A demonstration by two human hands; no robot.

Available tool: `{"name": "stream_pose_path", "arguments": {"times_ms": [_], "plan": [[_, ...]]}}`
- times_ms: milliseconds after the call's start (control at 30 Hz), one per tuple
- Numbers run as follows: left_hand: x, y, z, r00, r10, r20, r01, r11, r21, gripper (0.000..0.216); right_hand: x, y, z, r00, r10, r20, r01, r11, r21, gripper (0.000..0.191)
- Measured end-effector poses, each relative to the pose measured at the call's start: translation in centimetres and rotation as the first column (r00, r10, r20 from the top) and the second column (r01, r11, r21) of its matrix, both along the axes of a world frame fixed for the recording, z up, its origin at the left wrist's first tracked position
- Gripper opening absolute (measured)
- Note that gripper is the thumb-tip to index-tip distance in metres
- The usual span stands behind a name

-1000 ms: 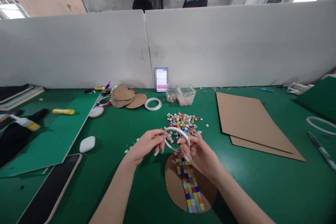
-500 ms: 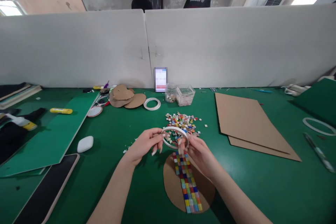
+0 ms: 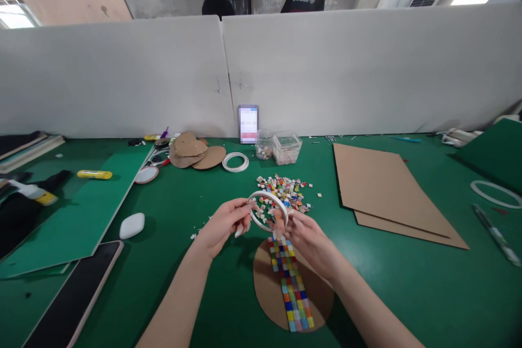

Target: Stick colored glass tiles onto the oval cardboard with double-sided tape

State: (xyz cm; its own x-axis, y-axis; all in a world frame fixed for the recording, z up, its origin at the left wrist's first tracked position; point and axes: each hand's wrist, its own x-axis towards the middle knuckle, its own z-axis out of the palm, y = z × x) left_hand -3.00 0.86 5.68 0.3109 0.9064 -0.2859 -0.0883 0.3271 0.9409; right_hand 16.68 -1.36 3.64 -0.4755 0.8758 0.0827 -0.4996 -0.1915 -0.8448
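Between my hands is a narrow white ring, which looks like a roll of tape (image 3: pixel 284 210), held tilted above the table. My left hand (image 3: pixel 226 224) pinches its left rim between thumb and fingers. On the other side my right hand (image 3: pixel 306 235) grips the right rim, some fingertips showing through the opening. Below the right hand lies a round cardboard disc (image 3: pixel 265 283) with a band of coloured mosaic tiles (image 3: pixel 294 288) running down it. Just beyond the ring is a heap of loose tiles (image 3: pixel 285 187), partly hidden by it.
Clear containers (image 3: pixel 287 148) with tiles stand at the back beside a propped phone (image 3: pixel 248 124). Cardboard sheets (image 3: pixel 379 185) lie on the right, cut cardboard pieces (image 3: pixel 210 157) and white rings (image 3: pixel 235 162) at the back left. A white case (image 3: pixel 132 225) and dark phone-like slab (image 3: pixel 77 293) are left.
The roll has moved slightly left and up, turning a little in my fingers. Both hands keep hold of it. The disc with its tiles stays in place.
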Motion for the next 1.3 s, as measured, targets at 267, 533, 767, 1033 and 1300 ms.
{"name": "stream_pose_path", "arguments": {"times_ms": [267,533,767,1033,1300], "plan": [[0.9,-0.1,0.3,1.000,0.032,0.002,-0.032,1.000,0.000,0.023,-0.3,-0.2,0.5,0.974,-0.118,0.195,0.097,0.989,0.110,0.022],[1.0,-0.5,1.9,0.940,0.316,-0.125,-0.281,0.930,0.239,0.022,-0.5,-0.5,-0.1,0.912,-0.169,0.373,0.122,0.981,0.148,0.025],[1.3,-1.0,2.1,0.979,0.144,-0.145,-0.110,0.969,0.223,0.024,-0.8,-0.9,0.1,0.847,-0.160,0.507,0.043,0.971,0.234,0.030],[1.1,-1.0,1.7,0.974,0.088,-0.207,-0.047,0.980,0.194,0.028,-0.8,-0.9,0.3,0.828,-0.191,0.527,0.071,0.968,0.239,0.031],[1.0,-0.6,0.9,0.936,0.195,-0.293,-0.128,0.964,0.234,0.042,-0.8,-0.9,0.1,0.806,-0.192,0.559,0.068,0.970,0.235,0.035]]}}
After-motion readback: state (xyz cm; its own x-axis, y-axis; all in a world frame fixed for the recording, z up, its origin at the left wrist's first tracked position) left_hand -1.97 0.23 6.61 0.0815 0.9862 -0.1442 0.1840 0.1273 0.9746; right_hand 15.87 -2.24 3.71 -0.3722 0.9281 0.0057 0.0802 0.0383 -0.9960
